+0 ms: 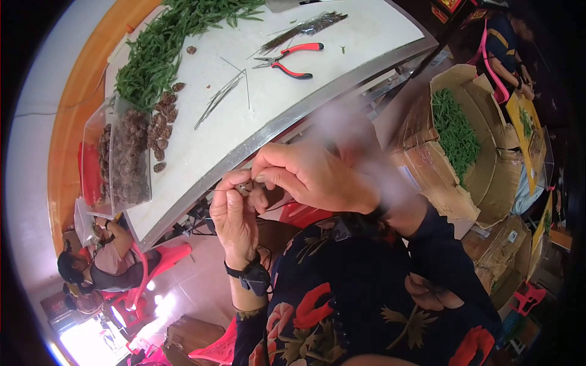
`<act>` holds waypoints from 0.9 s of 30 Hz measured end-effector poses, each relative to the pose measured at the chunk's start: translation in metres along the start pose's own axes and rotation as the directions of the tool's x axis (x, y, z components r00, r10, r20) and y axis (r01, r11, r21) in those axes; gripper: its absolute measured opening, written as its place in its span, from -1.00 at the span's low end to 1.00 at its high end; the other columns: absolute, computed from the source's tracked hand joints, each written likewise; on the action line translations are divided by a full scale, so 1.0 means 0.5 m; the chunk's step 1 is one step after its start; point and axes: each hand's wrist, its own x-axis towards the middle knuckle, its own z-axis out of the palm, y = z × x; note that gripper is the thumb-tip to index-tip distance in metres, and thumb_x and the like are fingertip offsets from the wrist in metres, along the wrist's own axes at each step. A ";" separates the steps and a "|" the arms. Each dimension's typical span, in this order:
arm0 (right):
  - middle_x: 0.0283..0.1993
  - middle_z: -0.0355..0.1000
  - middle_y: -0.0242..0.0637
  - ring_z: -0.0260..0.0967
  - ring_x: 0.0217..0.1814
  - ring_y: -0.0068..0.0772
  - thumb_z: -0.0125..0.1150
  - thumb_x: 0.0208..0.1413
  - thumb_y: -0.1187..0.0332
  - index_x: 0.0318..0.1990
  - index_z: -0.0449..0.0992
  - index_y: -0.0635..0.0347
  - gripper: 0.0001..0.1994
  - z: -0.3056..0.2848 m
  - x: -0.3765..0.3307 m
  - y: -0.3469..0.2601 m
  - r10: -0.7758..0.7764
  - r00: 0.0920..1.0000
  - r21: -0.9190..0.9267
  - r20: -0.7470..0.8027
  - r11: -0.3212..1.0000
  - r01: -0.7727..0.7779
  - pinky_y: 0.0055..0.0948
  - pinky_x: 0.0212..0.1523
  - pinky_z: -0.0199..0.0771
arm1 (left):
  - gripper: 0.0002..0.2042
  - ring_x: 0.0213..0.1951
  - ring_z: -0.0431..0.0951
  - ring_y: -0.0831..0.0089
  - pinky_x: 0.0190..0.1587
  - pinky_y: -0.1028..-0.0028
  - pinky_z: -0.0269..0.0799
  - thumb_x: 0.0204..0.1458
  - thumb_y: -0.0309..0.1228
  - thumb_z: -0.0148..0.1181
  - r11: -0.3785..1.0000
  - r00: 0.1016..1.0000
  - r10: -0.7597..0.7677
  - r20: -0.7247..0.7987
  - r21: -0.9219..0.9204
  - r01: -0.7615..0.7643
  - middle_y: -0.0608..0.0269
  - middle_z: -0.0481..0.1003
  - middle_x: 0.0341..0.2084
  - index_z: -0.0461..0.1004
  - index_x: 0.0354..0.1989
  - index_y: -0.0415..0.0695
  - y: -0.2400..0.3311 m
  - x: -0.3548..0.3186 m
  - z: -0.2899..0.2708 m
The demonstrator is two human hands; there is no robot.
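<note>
Just off the table's near edge, my left hand (235, 222) is closed round a small brown pinecone (245, 188), held between thumb and fingers. A thin dark strand, like a wire, sticks out to the left of those fingers. My right hand (311, 177) comes in from the right, thumb and forefinger pinched together right at the cone; what lies in the pinch is too small to make out. Beyond my hands, several thin wires (218, 100) lie on the white table (201, 143). Pliers with red and black handles (296, 46) rest farther back, jaws pointing left.
Loose pinecones (162, 125) lie beside a clear bin (145, 192) of pinecones at the table's left. Green sprigs (149, 64) heap behind them. A plastic-wrapped wire bundle (314, 25) lies at the back. Right, a cardboard box (421, 161) holds greenery. Other people sit left and far right.
</note>
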 end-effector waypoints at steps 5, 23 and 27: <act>-0.43 0.41 -0.16 0.37 -0.45 -0.28 0.05 0.15 0.46 -0.27 0.41 0.29 -0.91 0.012 0.019 -0.002 -0.041 0.999 -0.070 0.000 0.997 0.041 -0.42 -0.44 0.33 | -0.70 -0.48 0.40 0.53 -0.43 0.61 0.34 0.24 -0.31 -0.06 0.987 0.999 0.033 0.010 0.156 -0.034 0.22 0.38 -0.34 0.41 -0.07 -0.32 0.013 0.009 -0.031; -0.41 0.39 -0.21 0.35 -0.41 -0.28 0.14 0.10 0.49 -0.28 0.40 0.27 -0.92 0.240 0.134 0.022 -0.119 0.960 -0.121 0.252 0.981 0.154 -0.42 -0.40 0.32 | -0.67 -0.37 0.48 0.46 -0.29 0.59 0.41 0.25 -0.32 -0.11 0.966 0.995 -0.065 -0.075 0.245 0.082 0.05 0.42 -0.18 0.38 0.01 -0.33 0.137 -0.073 -0.267; -0.42 0.39 -0.22 0.36 -0.41 -0.27 0.16 0.08 0.50 -0.29 0.40 0.25 -0.92 0.298 0.154 0.033 -0.140 0.943 -0.092 0.302 0.980 0.175 -0.42 -0.39 0.32 | -0.67 -0.36 0.49 0.44 -0.30 0.59 0.40 0.25 -0.29 -0.11 0.964 0.995 -0.074 -0.073 0.251 0.090 0.02 0.41 -0.15 0.37 -0.01 -0.32 0.151 -0.091 -0.329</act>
